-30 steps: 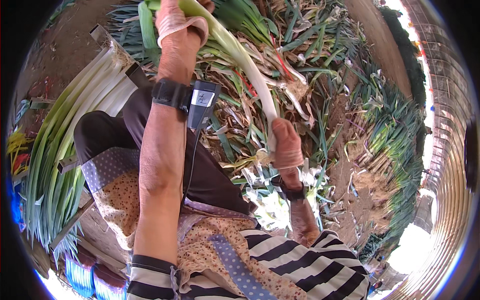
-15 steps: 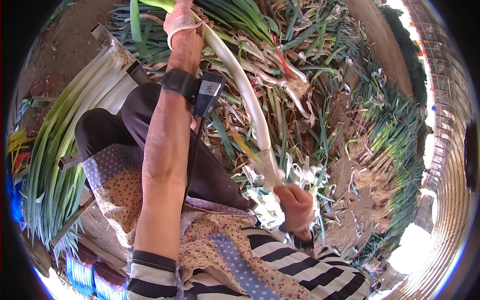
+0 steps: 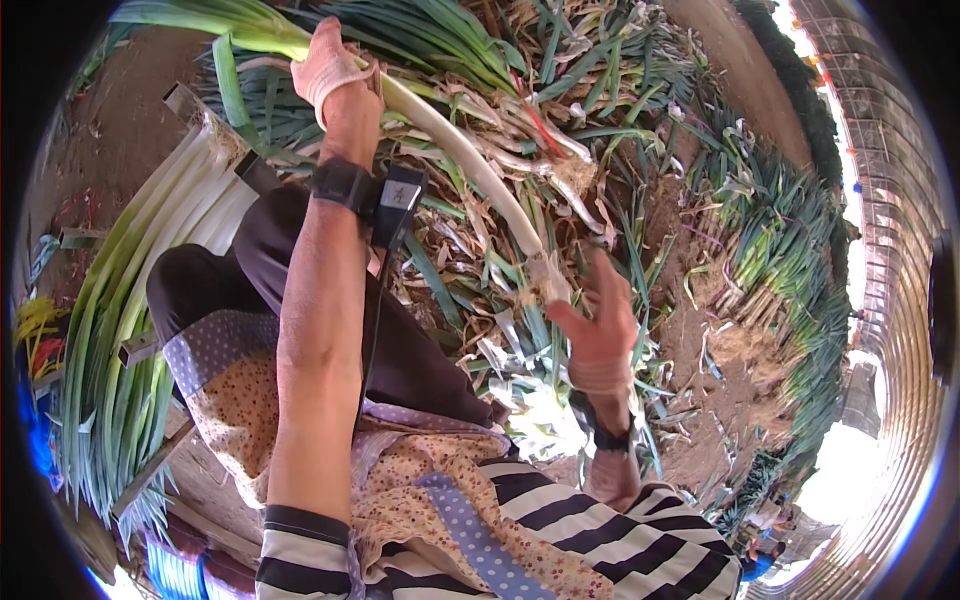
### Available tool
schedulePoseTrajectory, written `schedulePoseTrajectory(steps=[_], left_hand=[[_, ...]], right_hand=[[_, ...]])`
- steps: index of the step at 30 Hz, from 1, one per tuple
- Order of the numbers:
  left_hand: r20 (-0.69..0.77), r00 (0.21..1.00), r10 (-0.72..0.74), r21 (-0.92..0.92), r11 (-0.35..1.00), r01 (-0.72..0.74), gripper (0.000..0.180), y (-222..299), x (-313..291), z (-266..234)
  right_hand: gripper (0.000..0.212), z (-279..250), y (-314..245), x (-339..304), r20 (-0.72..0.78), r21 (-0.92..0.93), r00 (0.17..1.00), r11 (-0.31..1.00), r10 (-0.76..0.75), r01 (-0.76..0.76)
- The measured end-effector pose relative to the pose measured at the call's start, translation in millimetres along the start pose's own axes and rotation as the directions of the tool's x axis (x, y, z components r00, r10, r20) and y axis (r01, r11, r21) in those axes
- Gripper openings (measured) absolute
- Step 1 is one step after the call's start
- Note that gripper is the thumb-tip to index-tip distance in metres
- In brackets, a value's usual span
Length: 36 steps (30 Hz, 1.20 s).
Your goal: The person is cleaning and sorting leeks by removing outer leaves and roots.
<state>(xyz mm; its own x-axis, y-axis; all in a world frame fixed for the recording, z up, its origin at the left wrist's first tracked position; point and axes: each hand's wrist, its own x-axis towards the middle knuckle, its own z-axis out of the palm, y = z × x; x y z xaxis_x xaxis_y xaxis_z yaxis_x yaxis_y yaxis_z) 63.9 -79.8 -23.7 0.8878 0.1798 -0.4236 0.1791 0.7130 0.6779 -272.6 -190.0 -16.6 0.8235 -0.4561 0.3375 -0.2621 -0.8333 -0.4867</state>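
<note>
My left hand (image 3: pixel 338 78) is closed round the upper part of a long leek (image 3: pixel 465 155), where the white stem turns into green leaves. The stem curves down to the right, and its root end hangs over a heap of peelings. Close to that root end is my right hand (image 3: pixel 602 330), its thumb and fingers apart, with nothing visible in it. Whether a fingertip brushes the roots I cannot tell. Several uncleaned leeks (image 3: pixel 545 165) lie just beyond the stem, amid dry brown skins.
On my left, several peeled leeks (image 3: pixel 135 265) rest across a metal frame (image 3: pixel 140 347). More leeks with green tops (image 3: pixel 790 290) are piled on the soil at the right. White peelings (image 3: pixel 545 400) lie beside my knee. A curved ribbed structure (image 3: pixel 900 300) edges the far right.
My right hand has gone from a closed fist below the root end to spread fingers higher up beside it. My left hand and the leek have shifted slightly left.
</note>
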Motion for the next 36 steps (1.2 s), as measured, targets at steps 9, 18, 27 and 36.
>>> schedulePoseTrajectory(steps=[9, 18, 27, 36], left_hand=[[0.086, 0.996, -0.029, -0.044, 0.998, 0.033, 0.024, -20, -1, -6], [0.091, 0.994, -0.055, -0.109, 0.992, 0.065, 0.030, -11, 32, -11], [0.323, 0.934, -0.153, -0.229, 0.945, 0.234, 0.033, -34, 2, -8], [0.554, 0.788, -0.269, -0.255, 0.846, 0.468, 0.037, -42, -38, -5]], right_hand=[[0.018, 29, -34, -4, 0.087, -0.074, 0.981, 0.980, -0.176, 0.183], [0.032, -76, 5, -119, 0.348, -0.147, 0.737, 0.810, 0.579, -0.567], [0.077, -28, 15, -14, -0.164, -0.071, 0.947, 0.955, 0.275, -0.290], [0.049, 38, -22, 25, 0.147, -0.140, 0.811, 0.823, 0.567, -0.550]])
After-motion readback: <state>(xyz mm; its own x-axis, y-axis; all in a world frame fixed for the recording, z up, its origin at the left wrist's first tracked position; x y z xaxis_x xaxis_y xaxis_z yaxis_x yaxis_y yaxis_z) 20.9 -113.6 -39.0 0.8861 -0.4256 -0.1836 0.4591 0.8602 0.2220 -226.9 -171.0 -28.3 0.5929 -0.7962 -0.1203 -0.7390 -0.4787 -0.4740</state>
